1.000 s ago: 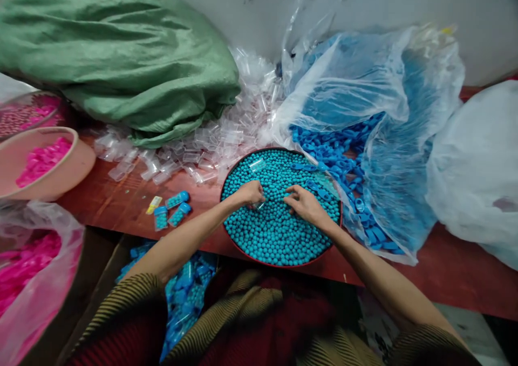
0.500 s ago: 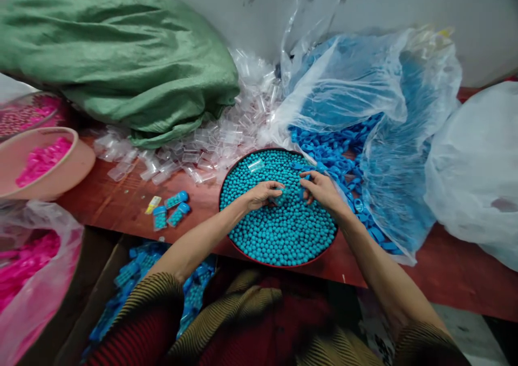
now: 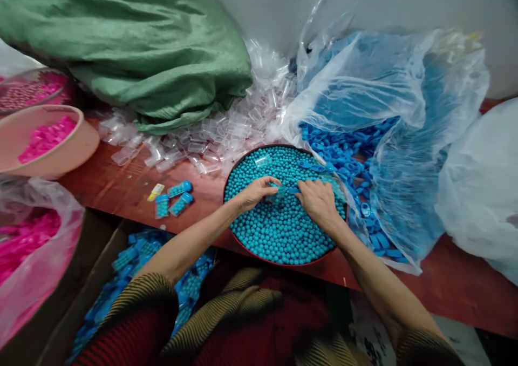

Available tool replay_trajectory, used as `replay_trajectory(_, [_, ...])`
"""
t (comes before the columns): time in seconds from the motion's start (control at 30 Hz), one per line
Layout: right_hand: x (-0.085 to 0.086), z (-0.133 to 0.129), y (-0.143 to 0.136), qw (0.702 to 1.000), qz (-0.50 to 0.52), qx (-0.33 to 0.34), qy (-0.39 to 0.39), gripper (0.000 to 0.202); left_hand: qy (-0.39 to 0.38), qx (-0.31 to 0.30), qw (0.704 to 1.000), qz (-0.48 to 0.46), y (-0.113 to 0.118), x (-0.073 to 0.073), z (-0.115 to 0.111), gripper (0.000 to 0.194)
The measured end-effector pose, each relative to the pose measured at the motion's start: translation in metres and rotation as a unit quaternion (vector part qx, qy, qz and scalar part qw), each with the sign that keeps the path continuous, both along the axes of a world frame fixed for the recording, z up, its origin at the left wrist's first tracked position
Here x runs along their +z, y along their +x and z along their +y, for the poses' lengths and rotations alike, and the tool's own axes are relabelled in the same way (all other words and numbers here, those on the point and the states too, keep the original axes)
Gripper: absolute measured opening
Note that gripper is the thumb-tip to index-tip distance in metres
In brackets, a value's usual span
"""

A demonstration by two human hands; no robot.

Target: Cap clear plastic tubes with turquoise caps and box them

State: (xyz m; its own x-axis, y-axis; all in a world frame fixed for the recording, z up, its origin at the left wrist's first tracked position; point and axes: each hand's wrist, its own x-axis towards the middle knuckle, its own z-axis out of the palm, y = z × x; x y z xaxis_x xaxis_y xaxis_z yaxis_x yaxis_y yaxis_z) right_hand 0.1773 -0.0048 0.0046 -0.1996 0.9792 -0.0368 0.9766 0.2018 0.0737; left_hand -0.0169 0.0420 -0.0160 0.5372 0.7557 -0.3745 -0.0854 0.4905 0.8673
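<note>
A round red-rimmed tray of blue-green beads (image 3: 279,242) sits in front of me. Above the beads, my left hand (image 3: 258,192) pinches a small clear plastic container (image 3: 278,194) between thumb and fingers. My right hand (image 3: 318,200) faces it, back upward, its fingers closed on a small blue cap (image 3: 294,191) that points toward the container's mouth. Whether cap and container touch I cannot tell. Another clear container (image 3: 264,161) lies on the beads, and loose blue caps (image 3: 311,166) rest at the tray's far right rim.
Filled containers (image 3: 181,204) lie left on the red table (image 3: 206,215). Behind are a heap of clear containers (image 3: 226,134) and a green sack (image 3: 162,47). Blue caps (image 3: 348,155) spill from a plastic bag (image 3: 408,188) at right. A pink basin (image 3: 87,142) stands far left; a box of filled containers (image 3: 105,296) is below.
My right hand has turned palm-down and brought the blue cap left, close to the clear container. My left hand stays over the beads. The whole view has shifted slightly.
</note>
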Motion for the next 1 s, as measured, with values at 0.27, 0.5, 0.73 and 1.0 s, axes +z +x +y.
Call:
replay_trajectory(0.27, [-0.007,0.005,-0.004,0.984,0.174,-0.025,-0.021,0.025,0.057,0.017,0.998,0.020,-0.004,0.001,-0.014,0.028])
replay_trajectory(0.5, [-0.004,0.002,-0.020,0.886,0.454,0.020,-0.090,0.032,0.082,0.022,0.996,0.034,0.004,-0.001,-0.023,0.041])
replay_trajectory(0.73, [-0.010,0.002,-0.020,0.881,0.466,-0.018,-0.072,0.026,0.082,0.046,0.992,0.081,0.003,0.004,-0.031,0.045])
replay_trajectory(1.0, [-0.010,0.026,-0.009,0.970,0.211,-0.058,-0.107,0.018,0.038,0.046,0.992,0.111,-0.010,0.000,-0.026,0.036])
